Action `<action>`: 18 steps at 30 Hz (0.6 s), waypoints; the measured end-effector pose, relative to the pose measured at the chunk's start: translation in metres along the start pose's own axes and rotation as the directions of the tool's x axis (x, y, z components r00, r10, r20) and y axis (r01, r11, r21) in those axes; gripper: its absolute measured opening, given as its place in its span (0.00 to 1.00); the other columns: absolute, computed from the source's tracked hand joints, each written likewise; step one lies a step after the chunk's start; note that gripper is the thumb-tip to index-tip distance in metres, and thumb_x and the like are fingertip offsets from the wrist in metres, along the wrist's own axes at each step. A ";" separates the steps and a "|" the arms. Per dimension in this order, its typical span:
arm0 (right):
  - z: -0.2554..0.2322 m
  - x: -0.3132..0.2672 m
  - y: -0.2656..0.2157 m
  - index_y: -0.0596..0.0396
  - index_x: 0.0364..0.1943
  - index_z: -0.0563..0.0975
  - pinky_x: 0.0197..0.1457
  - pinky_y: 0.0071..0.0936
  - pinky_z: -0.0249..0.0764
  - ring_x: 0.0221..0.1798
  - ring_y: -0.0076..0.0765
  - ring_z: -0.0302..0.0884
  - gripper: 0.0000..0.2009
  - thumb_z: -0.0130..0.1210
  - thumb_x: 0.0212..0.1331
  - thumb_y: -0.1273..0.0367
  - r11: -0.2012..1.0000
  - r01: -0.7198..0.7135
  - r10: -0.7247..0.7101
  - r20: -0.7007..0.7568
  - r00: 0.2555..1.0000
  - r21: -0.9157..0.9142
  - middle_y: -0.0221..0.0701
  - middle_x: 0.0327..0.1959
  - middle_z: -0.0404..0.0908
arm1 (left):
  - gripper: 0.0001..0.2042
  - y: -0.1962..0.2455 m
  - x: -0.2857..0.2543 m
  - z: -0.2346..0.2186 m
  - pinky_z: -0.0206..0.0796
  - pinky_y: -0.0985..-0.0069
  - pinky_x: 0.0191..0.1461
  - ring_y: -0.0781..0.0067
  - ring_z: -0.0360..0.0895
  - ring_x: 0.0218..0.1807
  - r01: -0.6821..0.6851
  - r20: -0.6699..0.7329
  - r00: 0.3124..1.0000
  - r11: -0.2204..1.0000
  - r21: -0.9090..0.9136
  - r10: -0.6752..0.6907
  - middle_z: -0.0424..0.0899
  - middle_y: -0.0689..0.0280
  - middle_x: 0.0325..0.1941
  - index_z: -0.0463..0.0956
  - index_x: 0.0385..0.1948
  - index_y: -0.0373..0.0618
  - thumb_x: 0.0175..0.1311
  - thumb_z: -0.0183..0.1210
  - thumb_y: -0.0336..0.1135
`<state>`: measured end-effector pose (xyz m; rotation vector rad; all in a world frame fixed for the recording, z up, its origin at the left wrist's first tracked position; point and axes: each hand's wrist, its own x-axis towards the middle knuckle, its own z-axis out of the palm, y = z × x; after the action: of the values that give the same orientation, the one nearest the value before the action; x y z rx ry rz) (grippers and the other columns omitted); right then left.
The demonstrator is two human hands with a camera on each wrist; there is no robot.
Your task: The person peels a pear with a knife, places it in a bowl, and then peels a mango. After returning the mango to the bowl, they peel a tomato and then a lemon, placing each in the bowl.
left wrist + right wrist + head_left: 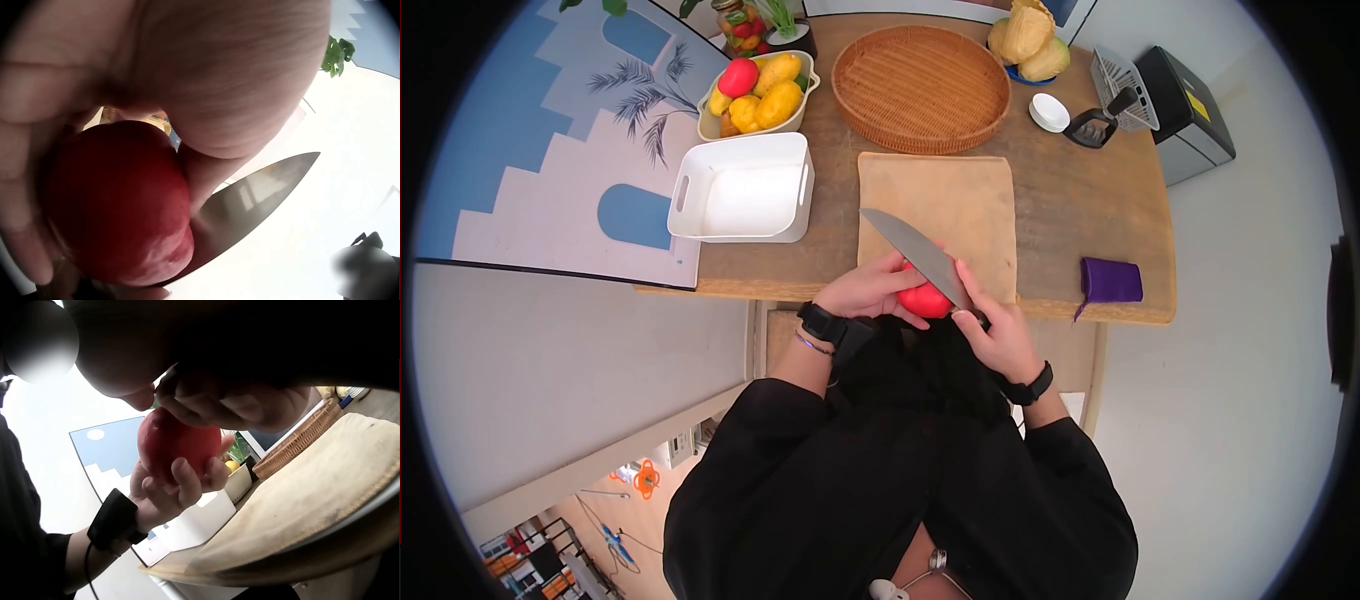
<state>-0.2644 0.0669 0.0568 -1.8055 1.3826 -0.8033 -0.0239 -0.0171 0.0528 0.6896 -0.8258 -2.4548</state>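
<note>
A smooth, round red tomato (925, 302) is held in my left hand (868, 288), off the table's front edge, with the fingers curled round it in the right wrist view. My right hand (1002, 338) grips a large kitchen knife (912, 243). Its broad steel blade lies across the top of the tomato, tip pointing to the far left over a tan rectangular mat (935, 185). In the left wrist view, the blade (250, 200) passes behind the left thumb and the tomato (119, 200). The knife's handle is mostly hidden by the right hand.
Left of the mat stands a white plastic bin (745, 190), with a bowl (802, 112) of yellow and red fruit behind it. A round wicker tray (920, 85) sits at the back. On the right lie a purple cloth pouch (1112, 280) and a small white dish (1049, 112).
</note>
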 end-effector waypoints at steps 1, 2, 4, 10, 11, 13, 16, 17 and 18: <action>-0.001 0.000 -0.004 0.38 0.76 0.67 0.41 0.35 0.80 0.35 0.56 0.85 0.33 0.63 0.67 0.61 0.999 0.034 -0.034 -0.009 0.999 -0.013 0.46 0.50 0.85 | 0.27 -0.001 0.002 -0.006 0.84 0.56 0.51 0.56 0.76 0.68 -0.003 0.000 1.000 1.000 0.002 0.003 0.75 0.59 0.68 0.60 0.75 0.46 0.78 0.56 0.35; -0.001 0.000 -0.005 0.38 0.76 0.67 0.40 0.35 0.80 0.35 0.56 0.85 0.33 0.63 0.67 0.61 0.998 0.065 -0.066 -0.020 0.998 -0.025 0.46 0.50 0.85 | 0.27 -0.005 0.005 -0.017 0.83 0.57 0.53 0.57 0.76 0.68 -0.002 0.030 1.000 1.000 0.010 0.002 0.76 0.59 0.67 0.61 0.75 0.45 0.77 0.56 0.35; 0.002 0.002 0.000 0.38 0.76 0.67 0.40 0.34 0.80 0.35 0.56 0.84 0.33 0.63 0.67 0.61 0.997 0.074 -0.074 -0.044 0.996 -0.007 0.46 0.50 0.86 | 0.27 -0.010 0.008 -0.023 0.82 0.58 0.56 0.58 0.76 0.68 0.006 0.064 0.998 1.000 0.015 -0.007 0.77 0.59 0.67 0.61 0.74 0.44 0.77 0.57 0.35; 0.001 0.004 0.002 0.39 0.76 0.66 0.39 0.34 0.80 0.34 0.56 0.84 0.33 0.63 0.67 0.62 0.998 0.062 -0.061 -0.040 0.997 0.009 0.45 0.49 0.86 | 0.22 -0.013 0.012 -0.018 0.73 0.63 0.69 0.63 0.78 0.66 -0.033 -0.019 0.999 0.998 -0.049 0.032 0.77 0.58 0.66 0.67 0.67 0.37 0.75 0.59 0.31; 0.002 0.003 0.003 0.39 0.76 0.66 0.39 0.34 0.80 0.34 0.56 0.84 0.33 0.63 0.67 0.62 0.998 0.062 -0.061 -0.046 0.997 0.002 0.45 0.49 0.86 | 0.22 -0.014 0.015 -0.018 0.73 0.62 0.69 0.63 0.78 0.66 -0.112 -0.011 0.994 0.992 -0.050 0.112 0.77 0.58 0.66 0.68 0.67 0.37 0.75 0.58 0.31; -0.002 0.002 -0.005 0.39 0.76 0.66 0.40 0.35 0.80 0.34 0.56 0.84 0.33 0.63 0.67 0.63 1.000 0.014 -0.014 -0.015 1.000 -0.007 0.45 0.48 0.86 | 0.21 -0.016 0.018 -0.017 0.74 0.62 0.69 0.62 0.78 0.66 -0.192 -0.002 0.981 0.980 -0.050 0.192 0.77 0.58 0.66 0.69 0.66 0.38 0.75 0.58 0.31; 0.000 0.005 -0.004 0.39 0.76 0.67 0.40 0.35 0.81 0.35 0.56 0.85 0.33 0.63 0.67 0.63 1.000 0.026 -0.026 -0.018 0.999 0.006 0.45 0.47 0.86 | 0.19 -0.021 0.021 -0.020 0.73 0.62 0.69 0.61 0.78 0.66 -0.229 -0.098 0.969 0.973 -0.019 0.226 0.77 0.57 0.66 0.69 0.65 0.38 0.77 0.56 0.32; 0.003 0.005 -0.003 0.39 0.76 0.67 0.41 0.35 0.81 0.36 0.57 0.85 0.33 0.63 0.67 0.63 0.996 0.082 -0.081 -0.050 0.996 0.030 0.45 0.46 0.87 | 0.19 -0.022 0.024 -0.025 0.74 0.60 0.68 0.60 0.79 0.65 -0.239 -0.086 0.969 0.969 -0.062 0.233 0.77 0.56 0.66 0.69 0.65 0.38 0.77 0.55 0.34; 0.005 0.004 -0.003 0.39 0.76 0.67 0.41 0.35 0.81 0.36 0.57 0.85 0.33 0.63 0.67 0.63 0.996 0.080 -0.079 -0.048 0.996 0.031 0.45 0.46 0.87 | 0.19 -0.019 0.025 -0.023 0.76 0.59 0.67 0.59 0.79 0.65 -0.249 -0.073 0.968 0.963 -0.104 0.242 0.77 0.56 0.65 0.68 0.65 0.38 0.78 0.54 0.36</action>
<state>-0.2578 0.0642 0.0564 -1.8361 1.3261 -0.9104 -0.0343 -0.0267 0.0164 0.5786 -0.6988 -2.2276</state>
